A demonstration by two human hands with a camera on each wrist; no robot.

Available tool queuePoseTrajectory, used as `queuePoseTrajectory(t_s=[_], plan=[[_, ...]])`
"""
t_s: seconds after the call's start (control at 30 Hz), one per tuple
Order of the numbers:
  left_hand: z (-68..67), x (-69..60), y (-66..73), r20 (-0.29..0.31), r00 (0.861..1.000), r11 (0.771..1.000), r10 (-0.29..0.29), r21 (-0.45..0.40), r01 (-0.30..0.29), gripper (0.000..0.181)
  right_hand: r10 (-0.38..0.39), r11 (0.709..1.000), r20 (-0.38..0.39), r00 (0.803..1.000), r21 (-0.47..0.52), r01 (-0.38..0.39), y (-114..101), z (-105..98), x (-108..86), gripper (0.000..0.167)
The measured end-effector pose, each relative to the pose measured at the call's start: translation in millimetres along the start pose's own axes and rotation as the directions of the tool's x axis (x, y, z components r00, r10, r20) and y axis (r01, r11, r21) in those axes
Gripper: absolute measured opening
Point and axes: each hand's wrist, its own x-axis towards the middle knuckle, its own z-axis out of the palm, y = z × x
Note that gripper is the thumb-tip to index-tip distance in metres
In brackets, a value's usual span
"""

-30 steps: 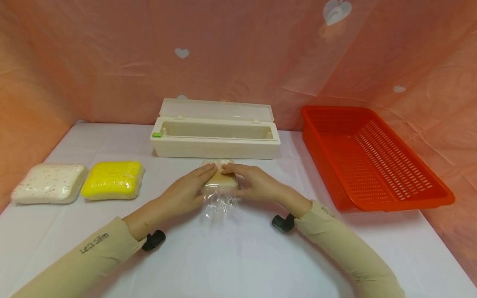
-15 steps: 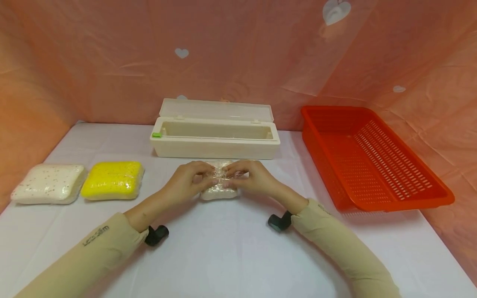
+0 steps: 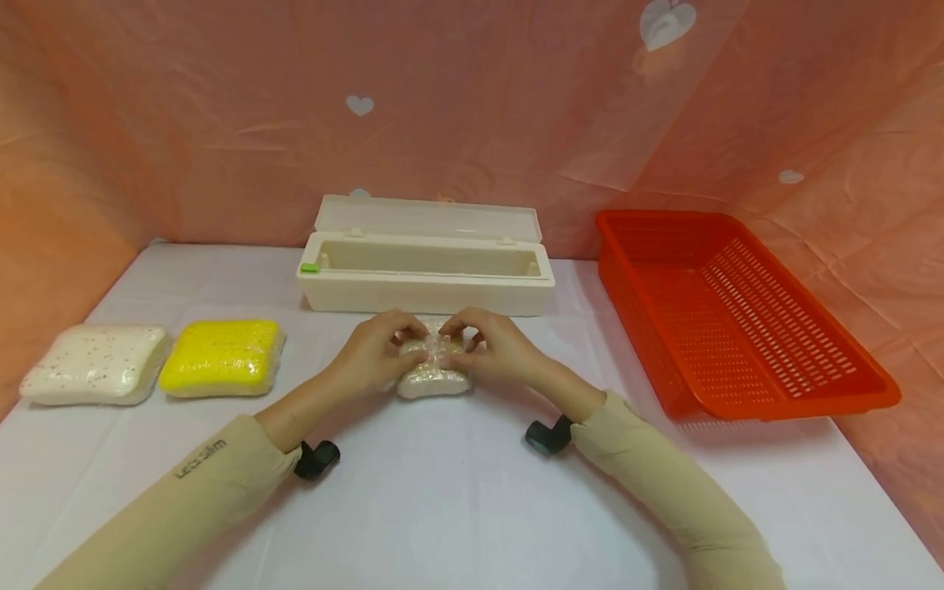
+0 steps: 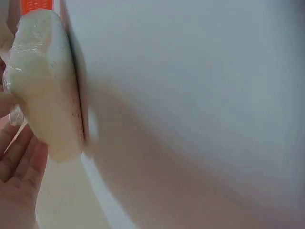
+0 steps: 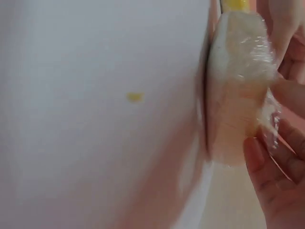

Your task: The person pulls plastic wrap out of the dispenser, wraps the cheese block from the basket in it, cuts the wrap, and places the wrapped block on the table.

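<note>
In the head view, a pale rounded block (image 3: 433, 383) wrapped in cling film (image 3: 435, 348) lies at the middle of the white table. On its left side my left hand (image 3: 369, 352) has curled fingers and thumb pinching the film over the top. My right hand (image 3: 501, 348) mirrors it from the right, fingers and thumb also pinching film. Both wrist views show the wrapped block (image 4: 52, 90) from its near side, with crinkled film gathered at the fingers (image 5: 255, 155). What the block is made of cannot be told.
A cream film dispenser box (image 3: 428, 295) with its lid raised stands just behind the block. A red perforated basket (image 3: 642, 328) is at the right. To the left lie a yellow wrapped block (image 3: 221, 358) and a white red-speckled wrapped block (image 3: 99, 365).
The loose film that hung at the block's near side has been folded up over its top. Both hands have gone from flatter fingers to curled ones, pinching film at the middle.
</note>
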Motion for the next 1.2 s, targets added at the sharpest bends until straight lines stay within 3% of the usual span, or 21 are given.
queuePoseTrajectory(t_s=[0.13,0.27,0.4,0.53,0.73,0.93,1.1,1.2], plan=[[-7.7,-20.0,8.5,0.077,0.996,0.994,0.041,0.094,-0.049,0.038,-0.045,0.993,0.031,0.999,-0.11,0.048,-5,-9,-20.4,0.052],[-11.6,-37.7,16.0,0.193,0.977,0.963,0.09,0.232,-0.134,0.05,-0.083,0.958,0.157,0.984,-0.258,0.122,-13,-13,-41.8,0.061],[-7.4,-45.9,17.8,0.267,0.959,0.94,0.099,0.29,-0.177,0.056,-0.067,0.939,0.294,0.953,-0.305,0.16,-15,-6,-51.0,0.064],[-1.3,-47.0,17.5,0.307,0.949,0.938,0.076,0.3,-0.173,0.059,-0.021,0.939,0.368,0.93,-0.313,0.145,-16,0,-50.8,0.063],[2.9,-45.8,18.6,0.336,0.94,0.927,0.061,0.331,-0.179,0.056,-0.037,0.916,0.403,0.915,-0.352,0.192,-16,2,-45.1,0.058],[5.1,-42.3,22.8,0.344,0.935,0.906,0.081,0.365,-0.213,0.051,-0.017,0.928,0.431,0.902,-0.329,0.174,-16,3,-42.3,0.056],[5.5,-37.1,21.2,0.317,0.943,0.901,0.096,0.375,-0.218,0.05,-0.011,0.951,0.429,0.903,-0.275,0.142,-15,-1,-36.7,0.054],[6.6,-32.3,22.0,0.261,0.961,0.911,0.096,0.366,-0.19,0.049,-0.048,0.975,0.377,0.925,-0.182,0.125,-11,-3,-31.2,0.048]])
